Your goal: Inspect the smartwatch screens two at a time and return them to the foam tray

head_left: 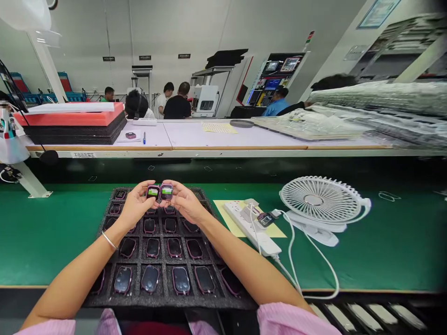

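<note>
In the head view, the left hand [134, 207] and right hand [185, 202] each hold a small purple-framed watch. The left watch [152, 191] and right watch [166, 191] sit side by side with their screens lit green and white, raised over the far rows of the black foam tray [164, 301]. The screen text is too small to read, and the backs and outer edges are hidden by fingertips. Each hand's fingers are clamped on its watch's outer sides, so the two cases meet between the hands.
</note>
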{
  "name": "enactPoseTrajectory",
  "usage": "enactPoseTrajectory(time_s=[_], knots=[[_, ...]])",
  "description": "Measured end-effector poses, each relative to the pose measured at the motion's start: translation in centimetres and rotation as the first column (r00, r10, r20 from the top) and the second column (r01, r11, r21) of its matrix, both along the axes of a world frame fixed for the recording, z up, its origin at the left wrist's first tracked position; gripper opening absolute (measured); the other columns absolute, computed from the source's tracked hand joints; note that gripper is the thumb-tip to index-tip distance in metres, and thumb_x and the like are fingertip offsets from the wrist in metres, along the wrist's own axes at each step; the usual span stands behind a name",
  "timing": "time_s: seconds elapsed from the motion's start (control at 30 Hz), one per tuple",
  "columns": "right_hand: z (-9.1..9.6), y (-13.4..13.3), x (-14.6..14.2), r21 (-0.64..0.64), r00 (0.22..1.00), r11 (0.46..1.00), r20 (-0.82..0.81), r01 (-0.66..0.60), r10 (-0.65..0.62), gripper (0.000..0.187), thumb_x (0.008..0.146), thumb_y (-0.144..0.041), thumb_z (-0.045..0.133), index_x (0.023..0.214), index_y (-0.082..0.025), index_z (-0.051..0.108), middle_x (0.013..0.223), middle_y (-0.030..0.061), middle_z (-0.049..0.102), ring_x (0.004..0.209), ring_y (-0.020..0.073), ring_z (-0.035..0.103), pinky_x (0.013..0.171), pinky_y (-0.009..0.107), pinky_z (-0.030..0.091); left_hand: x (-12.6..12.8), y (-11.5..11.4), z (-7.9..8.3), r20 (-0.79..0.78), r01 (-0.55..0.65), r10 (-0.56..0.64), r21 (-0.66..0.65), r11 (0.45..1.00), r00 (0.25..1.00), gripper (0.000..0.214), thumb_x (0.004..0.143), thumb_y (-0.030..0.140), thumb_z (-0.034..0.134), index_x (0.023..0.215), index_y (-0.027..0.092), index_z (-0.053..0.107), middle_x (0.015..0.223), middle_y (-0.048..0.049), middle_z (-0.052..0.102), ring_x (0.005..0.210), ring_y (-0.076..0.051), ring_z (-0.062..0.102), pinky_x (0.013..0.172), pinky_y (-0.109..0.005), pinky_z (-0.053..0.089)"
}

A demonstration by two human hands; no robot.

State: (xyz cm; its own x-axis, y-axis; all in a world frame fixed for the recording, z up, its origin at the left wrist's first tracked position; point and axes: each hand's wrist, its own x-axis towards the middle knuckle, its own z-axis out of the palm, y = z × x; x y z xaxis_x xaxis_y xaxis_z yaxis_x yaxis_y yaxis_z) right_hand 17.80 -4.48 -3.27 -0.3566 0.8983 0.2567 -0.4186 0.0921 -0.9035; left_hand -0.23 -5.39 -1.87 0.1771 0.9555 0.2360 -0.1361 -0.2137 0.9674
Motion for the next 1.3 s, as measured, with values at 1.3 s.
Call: enactPoseTrajectory(time_s=[1.3], knots=[[-3.2,0.3,0.5,-0.105,1.000,0.994,-0.011,-0.001,0.000,0.043,0.067,-0.010,0.064,0.108,-0.022,0.061,0.082,-0.0019,0.069,0.063,0.0140,0.067,0.061,0.028,0.050,-0.1,0.2,-2.6,0.020,0.039,-0.036,-0.171,0.985,0.999,0.046,0.071,0.020,0.067,0.117,0.017,0.060,0.104,-0.0059,0.069,0.062,-0.014,0.072,0.064,-0.030,0.061]])
